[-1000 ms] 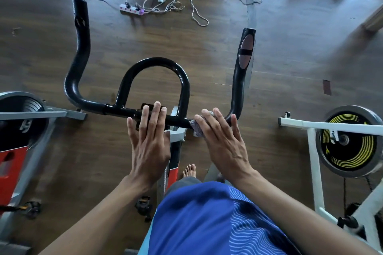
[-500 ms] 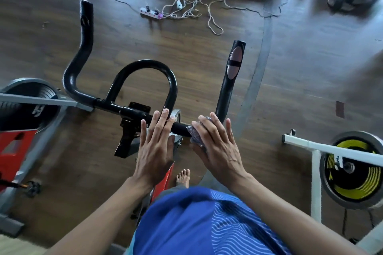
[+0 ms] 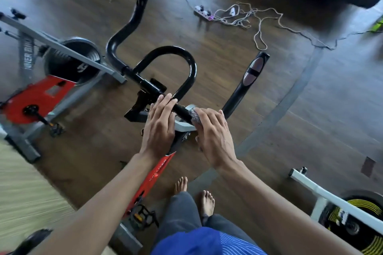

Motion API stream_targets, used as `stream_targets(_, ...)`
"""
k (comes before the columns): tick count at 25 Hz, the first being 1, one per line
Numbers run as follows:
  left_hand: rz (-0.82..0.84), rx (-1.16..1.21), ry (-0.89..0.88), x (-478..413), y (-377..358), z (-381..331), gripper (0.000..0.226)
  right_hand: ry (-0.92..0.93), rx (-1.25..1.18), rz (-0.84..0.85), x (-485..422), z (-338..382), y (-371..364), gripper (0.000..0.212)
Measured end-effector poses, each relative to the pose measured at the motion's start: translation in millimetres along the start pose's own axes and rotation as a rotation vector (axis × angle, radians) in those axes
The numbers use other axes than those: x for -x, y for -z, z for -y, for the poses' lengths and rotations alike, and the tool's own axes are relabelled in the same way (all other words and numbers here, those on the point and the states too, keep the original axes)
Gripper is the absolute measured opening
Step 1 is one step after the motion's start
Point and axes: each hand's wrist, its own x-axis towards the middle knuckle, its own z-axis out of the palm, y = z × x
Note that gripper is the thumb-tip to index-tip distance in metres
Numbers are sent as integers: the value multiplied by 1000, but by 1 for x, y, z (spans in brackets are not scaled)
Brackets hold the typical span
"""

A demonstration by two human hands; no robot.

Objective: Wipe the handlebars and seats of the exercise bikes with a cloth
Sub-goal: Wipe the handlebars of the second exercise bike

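The left hand [image 3: 160,128] lies palm down across the straight middle bar of the black handlebars [image 3: 187,62], fingers spread flat and nearly straight, holding nothing. Just to its right, the right hand [image 3: 213,136] presses a small greyish cloth [image 3: 193,117] onto the same bar. Its fingers are laid over the cloth almost straight rather than curled round it, and its thumb is hidden. The cloth bunches out from under the fingertips, touching the bar between the two hands. Beyond the left hand's fingertips the looped part of the handlebars rises. One curved end grip stands well off past the left hand, the other past the right. Below the wrists, the bike's red frame [image 3: 157,174] slopes down toward the person's bare feet [image 3: 207,201] on the dark wooden floor [image 3: 228,72]. Far out from the left hand stands a grey and red bike [image 3: 39,97], and far out from the right hand a white bike [image 3: 323,192]. Well beyond both hands, a power strip [image 3: 204,13] lies among tangled cords [image 3: 259,27].
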Motion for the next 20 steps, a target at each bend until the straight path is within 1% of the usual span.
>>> stream_targets(2, -153, 108, 113, 13, 4, -14, 39, 11, -22, 0, -6, 19, -4, 37)
stream_targets(5, -361, 270, 274, 35, -1, -29, 36, 51, 49, -19, -22, 45, -23, 40)
stream_targets(7, -456, 377, 337, 46, -8, -33, 35, -4, 110, -1, -38, 53, -37, 43)
stream_targets(8, -478, 443, 365, 48, -11, -33, 34, -35, 157, 21, -46, 54, -43, 45)
stream_targets(10, -461, 552, 360, 47, -14, -33, 35, -62, 247, 100, -52, 54, -47, 52)
stream_targets(12, -386, 604, 280, 39, -14, -32, 37, -51, 258, 222, -53, 50, -44, 57)
stream_targets(14, -311, 627, 195, 28, -17, -26, 41, -51, 132, 389, -59, 46, -34, 55)
stream_targets(16, -254, 613, 145, 21, -21, -18, 44, -100, -45, 513, -69, 41, -21, 53)
stream_targets(18, -209, 514, 68, 20, -29, -9, 45, -135, -205, 573, -77, 34, -10, 53)
stream_targets(19, -193, 400, 12, 19, -33, -5, 46, -128, -230, 550, -78, 30, -6, 53)
stream_targets(20, -179, 239, -38, 18, -38, -1, 48, -121, -206, 474, -75, 25, -3, 52)
